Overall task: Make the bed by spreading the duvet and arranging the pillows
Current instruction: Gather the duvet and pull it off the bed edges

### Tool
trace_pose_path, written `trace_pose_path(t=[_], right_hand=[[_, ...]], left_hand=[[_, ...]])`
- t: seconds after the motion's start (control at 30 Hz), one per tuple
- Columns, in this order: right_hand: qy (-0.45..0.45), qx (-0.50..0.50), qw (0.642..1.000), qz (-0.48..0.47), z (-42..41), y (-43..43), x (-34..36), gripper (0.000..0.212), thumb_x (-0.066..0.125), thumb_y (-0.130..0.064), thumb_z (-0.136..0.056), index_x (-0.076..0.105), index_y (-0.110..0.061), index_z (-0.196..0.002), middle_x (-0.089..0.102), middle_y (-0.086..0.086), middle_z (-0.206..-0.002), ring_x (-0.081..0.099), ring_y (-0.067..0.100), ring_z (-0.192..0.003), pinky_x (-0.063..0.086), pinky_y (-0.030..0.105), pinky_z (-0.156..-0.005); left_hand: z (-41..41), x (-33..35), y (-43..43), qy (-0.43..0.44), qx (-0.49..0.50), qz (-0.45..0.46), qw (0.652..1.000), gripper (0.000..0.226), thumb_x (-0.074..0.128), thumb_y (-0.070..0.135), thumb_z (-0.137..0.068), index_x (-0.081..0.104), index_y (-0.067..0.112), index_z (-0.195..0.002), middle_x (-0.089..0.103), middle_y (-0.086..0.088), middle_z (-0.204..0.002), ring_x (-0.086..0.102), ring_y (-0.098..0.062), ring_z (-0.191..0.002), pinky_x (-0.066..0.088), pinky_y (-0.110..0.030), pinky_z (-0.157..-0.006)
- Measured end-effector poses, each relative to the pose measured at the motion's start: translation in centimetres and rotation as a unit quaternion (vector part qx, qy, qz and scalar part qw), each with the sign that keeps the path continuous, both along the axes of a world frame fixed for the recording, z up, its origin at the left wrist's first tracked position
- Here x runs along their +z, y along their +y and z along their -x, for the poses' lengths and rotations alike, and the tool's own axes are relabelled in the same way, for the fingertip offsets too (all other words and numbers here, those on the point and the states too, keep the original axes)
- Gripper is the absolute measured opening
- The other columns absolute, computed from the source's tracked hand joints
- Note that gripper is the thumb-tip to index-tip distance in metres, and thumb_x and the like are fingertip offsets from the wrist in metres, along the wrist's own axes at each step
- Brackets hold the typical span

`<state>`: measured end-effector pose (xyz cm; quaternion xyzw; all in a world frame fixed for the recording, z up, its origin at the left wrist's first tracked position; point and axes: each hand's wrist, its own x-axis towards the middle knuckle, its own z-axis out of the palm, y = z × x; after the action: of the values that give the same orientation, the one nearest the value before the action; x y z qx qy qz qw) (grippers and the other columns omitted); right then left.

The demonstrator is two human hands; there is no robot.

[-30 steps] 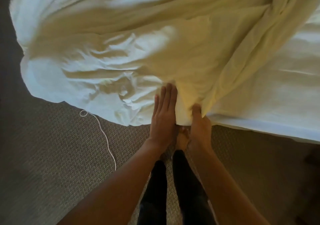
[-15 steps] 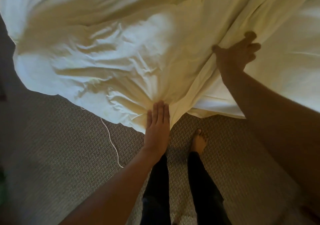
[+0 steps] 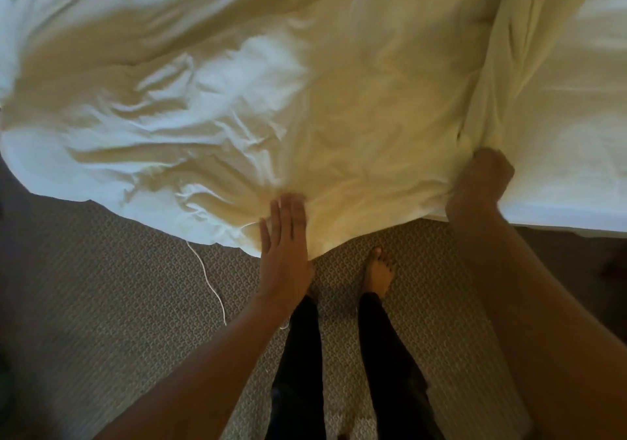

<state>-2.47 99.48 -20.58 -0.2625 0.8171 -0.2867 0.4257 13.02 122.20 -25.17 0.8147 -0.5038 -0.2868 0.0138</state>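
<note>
Nearest, a bare foot (image 3: 378,271) stands on the carpet (image 3: 101,287). The left hand (image 3: 285,239) lies flat, fingers together, on the duvet (image 3: 271,100) edge; the right hand (image 3: 481,182) grips a duvet fold. The duvet lies crumpled over the bed (image 3: 576,154).

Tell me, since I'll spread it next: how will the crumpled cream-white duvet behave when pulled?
The crumpled cream-white duvet is probably floppy: it creases deeply and droops over the bed edge. It likely bunches rather than slides whole, as folds gather where the right hand is closed on it. The left hand lies flat on it, open.
</note>
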Motion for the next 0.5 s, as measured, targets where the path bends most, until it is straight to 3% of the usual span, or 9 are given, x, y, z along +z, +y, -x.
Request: trace_pose_path(t=[0.1,0.13,0.2,0.27,0.33,0.4,0.43,0.5], right_hand=[[-0.021,0.04,0.998,-0.055,1.4,3.5,-0.2,0.014,0.033,-0.028,-0.079,0.041,-0.021,-0.07,0.047,0.008,-0.082,0.045,0.022,-0.086,0.046,0.046,-0.081],[-0.032,0.011,0.998,-0.061,1.6,4.5,0.0,0.014,0.035,-0.024,-0.08,0.041,-0.021,-0.067,0.047,0.01,-0.082,0.045,0.022,-0.081,0.046,0.046,-0.076],[-0.063,-0.043,0.995,-0.065,2.0,6.6,0.8,0.022,0.041,-0.01,-0.087,0.042,-0.014,-0.065,0.041,0.004,-0.071,0.038,0.018,-0.066,0.038,0.033,-0.06],[-0.075,-0.021,0.994,-0.073,2.2,8.5,2.0,0.022,0.04,0.0,-0.089,0.046,-0.007,-0.069,0.035,0.004,-0.066,0.032,0.015,-0.059,0.03,0.021,-0.045],[-0.087,0.017,0.995,-0.047,3.0,9.3,3.1,0.02,0.04,0.004,-0.091,0.053,-0.003,-0.078,0.041,0.004,-0.067,0.041,0.012,-0.056,0.031,0.013,-0.04],[-0.103,0.048,0.993,-0.031,4.2,8.6,3.3,0.013,0.046,-0.001,-0.094,0.058,-0.003,-0.091,0.051,0.0,-0.074,0.052,0.001,-0.057,0.04,0.012,-0.048],[-0.087,0.078,0.993,-0.029,4.8,7.9,3.3,0.01,0.052,-0.006,-0.095,0.058,-0.004,-0.102,0.056,-0.001,-0.085,0.057,-0.002,-0.069,0.045,0.013,-0.056],[-0.011,0.146,0.989,-0.009,5.3,5.6,2.7,0.035,0.063,-0.02,-0.091,0.052,-0.012,-0.123,0.054,0.0,-0.113,0.057,0.01,-0.102,0.049,0.024,-0.079]], left_hand=[[3.0,1.3,-1.5,0.02,-0.057,0.07,0.996,0.116,0.073,0.037,-0.081,-0.011,0.009,-0.156,-0.014,-0.015,-0.164,-0.012,-0.031,-0.151,0.002,-0.054,-0.122],[4.4,1.6,-2.6,0.03,-0.076,0.088,0.993,0.12,0.073,0.048,-0.079,-0.011,0.009,-0.156,-0.013,-0.015,-0.164,-0.011,-0.031,-0.152,0.003,-0.054,-0.122],[7.2,1.7,-5.5,0.044,-0.086,0.123,0.988,0.117,0.07,0.055,-0.081,-0.007,0.008,-0.157,-0.008,-0.015,-0.165,-0.008,-0.029,-0.152,0.006,-0.054,-0.123],[9.4,1.4,-8.4,0.048,-0.058,0.156,0.985,0.104,0.066,0.052,-0.088,0.003,0.005,-0.156,0.004,-0.016,-0.165,-0.001,-0.028,-0.153,0.012,-0.054,-0.122],[10.6,0.7,-10.2,0.069,-0.04,0.173,0.982,0.095,0.069,0.04,-0.09,0.012,0.002,-0.156,0.013,-0.016,-0.164,0.006,-0.028,-0.153,0.018,-0.054,-0.12],[11.3,-0.2,-10.7,0.099,-0.043,0.172,0.979,0.089,0.072,0.019,-0.089,0.014,0.002,-0.154,0.021,-0.016,-0.162,0.014,-0.029,-0.151,0.025,-0.054,-0.118],[11.7,-0.5,-10.4,0.104,-0.054,0.162,0.98,0.088,0.072,0.01,-0.087,0.014,0.003,-0.154,0.024,-0.017,-0.161,0.017,-0.031,-0.15,0.027,-0.054,-0.118],[12.0,-0.2,-9.3,0.112,-0.09,0.111,0.983,0.09,0.068,0.002,-0.085,0.013,0.004,-0.155,0.018,-0.017,-0.162,0.013,-0.036,-0.15,0.021,-0.052,-0.121]])
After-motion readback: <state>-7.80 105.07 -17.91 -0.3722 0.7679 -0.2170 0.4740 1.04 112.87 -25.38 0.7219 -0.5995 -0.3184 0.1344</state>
